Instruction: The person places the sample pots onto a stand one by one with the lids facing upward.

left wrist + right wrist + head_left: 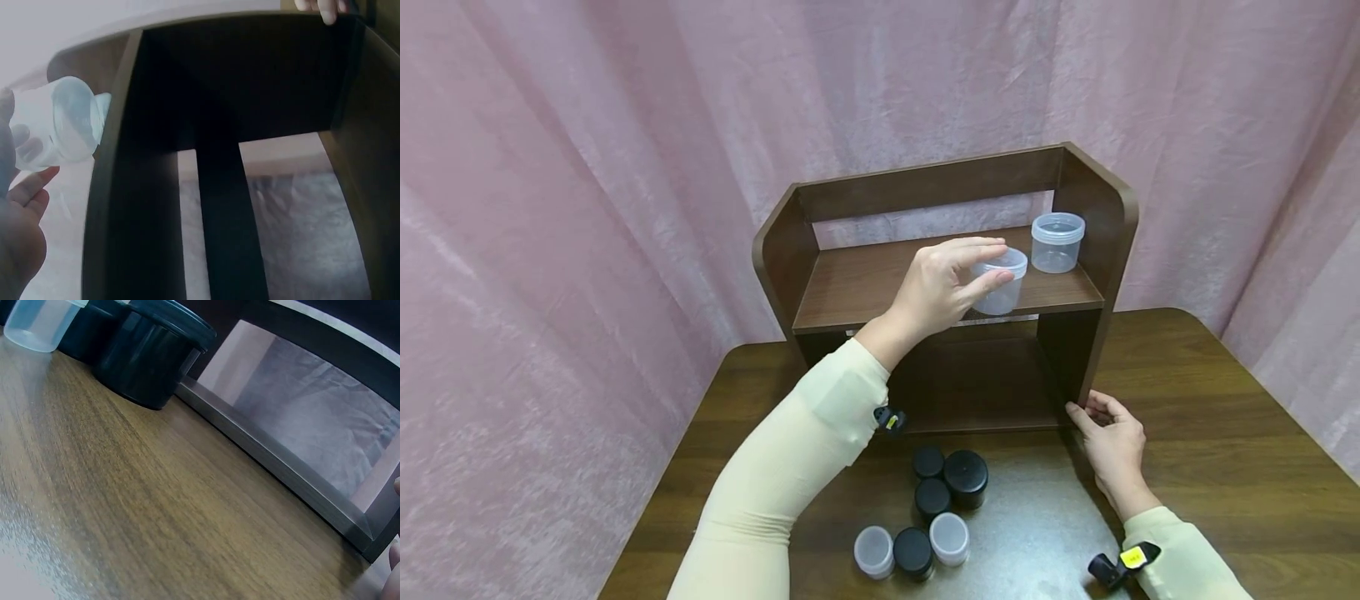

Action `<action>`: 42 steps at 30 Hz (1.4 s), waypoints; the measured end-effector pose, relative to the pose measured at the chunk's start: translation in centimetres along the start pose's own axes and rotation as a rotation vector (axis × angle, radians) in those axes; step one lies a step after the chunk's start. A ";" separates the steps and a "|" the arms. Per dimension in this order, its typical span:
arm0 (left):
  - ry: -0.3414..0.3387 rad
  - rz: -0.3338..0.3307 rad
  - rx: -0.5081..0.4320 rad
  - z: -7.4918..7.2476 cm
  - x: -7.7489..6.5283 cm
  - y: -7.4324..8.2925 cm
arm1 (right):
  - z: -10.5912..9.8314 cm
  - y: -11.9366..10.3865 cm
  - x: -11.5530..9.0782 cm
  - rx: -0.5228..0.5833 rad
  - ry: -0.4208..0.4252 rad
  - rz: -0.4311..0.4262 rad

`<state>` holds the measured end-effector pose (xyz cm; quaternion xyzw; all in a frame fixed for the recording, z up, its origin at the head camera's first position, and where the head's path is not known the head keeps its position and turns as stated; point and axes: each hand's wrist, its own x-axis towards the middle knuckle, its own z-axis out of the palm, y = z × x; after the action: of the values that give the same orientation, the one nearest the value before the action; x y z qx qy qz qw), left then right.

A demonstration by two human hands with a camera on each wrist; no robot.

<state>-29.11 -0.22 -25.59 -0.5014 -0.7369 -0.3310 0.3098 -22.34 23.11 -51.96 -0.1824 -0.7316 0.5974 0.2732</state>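
My left hand (943, 283) grips a clear plastic jar (1002, 293) by its side, at the front edge of the upper board of a brown wooden shelf unit (865, 279). In the left wrist view that jar (75, 119) is tilted, with fingers around it. Another clear jar with a lid (1057, 246) stands upright at the upper board's right end. Down at the unit's right side panel, my right hand (1115, 446) pinches the lower front edge between thumb and fingers. Only bits of its fingers (394, 569) show in the right wrist view.
On the wooden table (1180, 400), before the unit, stand several black-lidded jars (966, 473) and two white-lidded ones (874, 550), grouped together. The unit's lower compartment (970, 383) opens toward me. A pink curtain (625, 167) hangs behind the table.
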 end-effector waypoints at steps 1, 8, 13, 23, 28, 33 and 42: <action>-0.003 -0.018 0.015 0.1 0.1 -0.3 | 0.0 0.0 0.0 0.012 -0.002 0.004; -0.065 -0.125 0.073 0.8 0.1 -1.5 | -0.1 0.0 -0.1 0.038 -0.019 0.032; -0.083 -0.117 0.112 0.8 -0.3 -1.9 | 0.0 -0.1 -0.1 0.037 -0.008 0.025; -0.040 -0.069 -0.020 1.2 -0.2 -1.9 | 0.1 0.0 0.1 0.023 0.004 -0.003; -0.056 -0.047 -0.041 2.2 0.2 -1.7 | 0.1 0.0 0.0 0.025 0.002 0.004; -0.062 -0.020 -0.045 3.2 0.9 -1.3 | 0.2 0.0 -0.1 0.030 0.003 -0.004; -0.107 -0.032 -0.034 4.6 1.9 -0.5 | 0.0 0.0 -0.3 0.013 -0.018 0.032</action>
<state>-30.79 4.35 -26.88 -0.5117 -0.7547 -0.3210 0.2559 -22.11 22.98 -52.01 -0.1868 -0.7271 0.6082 0.2581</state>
